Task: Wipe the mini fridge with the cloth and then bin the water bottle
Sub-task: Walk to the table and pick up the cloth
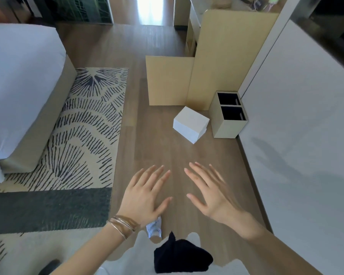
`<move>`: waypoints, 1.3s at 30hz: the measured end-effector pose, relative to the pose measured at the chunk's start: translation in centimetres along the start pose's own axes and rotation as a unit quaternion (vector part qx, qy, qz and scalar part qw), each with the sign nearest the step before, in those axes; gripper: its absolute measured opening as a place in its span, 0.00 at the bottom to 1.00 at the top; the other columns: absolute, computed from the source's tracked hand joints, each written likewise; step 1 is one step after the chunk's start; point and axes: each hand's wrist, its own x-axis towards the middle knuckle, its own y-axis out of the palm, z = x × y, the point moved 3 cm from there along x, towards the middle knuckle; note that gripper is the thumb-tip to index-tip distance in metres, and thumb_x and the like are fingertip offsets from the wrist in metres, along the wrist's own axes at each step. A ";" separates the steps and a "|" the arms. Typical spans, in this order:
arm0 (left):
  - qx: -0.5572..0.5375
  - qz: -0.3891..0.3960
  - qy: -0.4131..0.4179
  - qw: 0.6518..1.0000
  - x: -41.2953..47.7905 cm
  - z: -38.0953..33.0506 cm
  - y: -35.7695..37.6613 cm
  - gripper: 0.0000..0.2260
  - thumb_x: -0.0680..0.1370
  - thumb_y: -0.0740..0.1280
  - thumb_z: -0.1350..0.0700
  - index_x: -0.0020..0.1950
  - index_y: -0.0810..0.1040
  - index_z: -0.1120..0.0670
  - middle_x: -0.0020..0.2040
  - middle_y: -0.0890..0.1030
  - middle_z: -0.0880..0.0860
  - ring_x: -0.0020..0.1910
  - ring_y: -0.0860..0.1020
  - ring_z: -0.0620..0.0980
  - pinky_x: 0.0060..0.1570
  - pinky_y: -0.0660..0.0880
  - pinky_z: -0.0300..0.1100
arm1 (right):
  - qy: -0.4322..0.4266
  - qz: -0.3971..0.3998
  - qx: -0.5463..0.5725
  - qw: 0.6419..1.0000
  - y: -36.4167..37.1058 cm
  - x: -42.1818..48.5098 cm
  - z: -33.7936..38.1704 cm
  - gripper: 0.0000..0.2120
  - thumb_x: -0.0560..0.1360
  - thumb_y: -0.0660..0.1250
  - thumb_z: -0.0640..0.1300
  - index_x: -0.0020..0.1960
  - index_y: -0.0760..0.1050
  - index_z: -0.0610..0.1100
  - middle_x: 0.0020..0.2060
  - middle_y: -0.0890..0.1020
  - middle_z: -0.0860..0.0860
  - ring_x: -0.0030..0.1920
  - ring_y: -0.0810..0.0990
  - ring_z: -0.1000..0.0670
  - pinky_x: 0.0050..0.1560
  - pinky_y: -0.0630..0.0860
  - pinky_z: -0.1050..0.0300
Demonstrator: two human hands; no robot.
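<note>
**A:** Which step is in hand?

**B:** None begun, I judge. The left hand (145,195) and right hand (213,195) hover spread and empty at lower centre, with the black cloth (183,257) at the bottom edge.

**A:** Next?

**B:** Grasp the cloth, then reach the white cubic box (190,124) at centre-right, possibly the mini fridge. No water bottle shows.

**A:** The room?

**B:** Brown wooden floor (157,145), a beige two-compartment bin (226,127) just right of the box, a patterned rug (87,126) and a white bed (18,76) at left.
</note>
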 end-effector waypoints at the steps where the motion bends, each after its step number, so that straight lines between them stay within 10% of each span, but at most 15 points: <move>1: 0.001 0.000 0.005 1.000 1.5 1.4 -0.3 0.28 0.78 0.56 0.39 0.73 0.71 0.53 0.70 0.74 0.53 0.69 0.72 0.56 0.68 0.64 0.53 | -0.001 0.002 -0.006 1.000 -0.1 1.8 -0.3 0.28 0.77 0.56 0.57 0.74 0.60 0.47 0.73 0.64 0.50 0.74 0.59 0.51 0.72 0.55 0.45; 39: 0.010 -0.050 -0.038 0.998 52.4 39.3 -4.2 0.28 0.79 0.55 0.38 0.73 0.70 0.54 0.71 0.72 0.54 0.70 0.70 0.56 0.69 0.64 0.54 | -0.023 -0.033 -0.021 0.999 -3.4 63.2 -20.8 0.27 0.78 0.56 0.56 0.73 0.62 0.46 0.73 0.64 0.49 0.74 0.60 0.50 0.72 0.58 0.45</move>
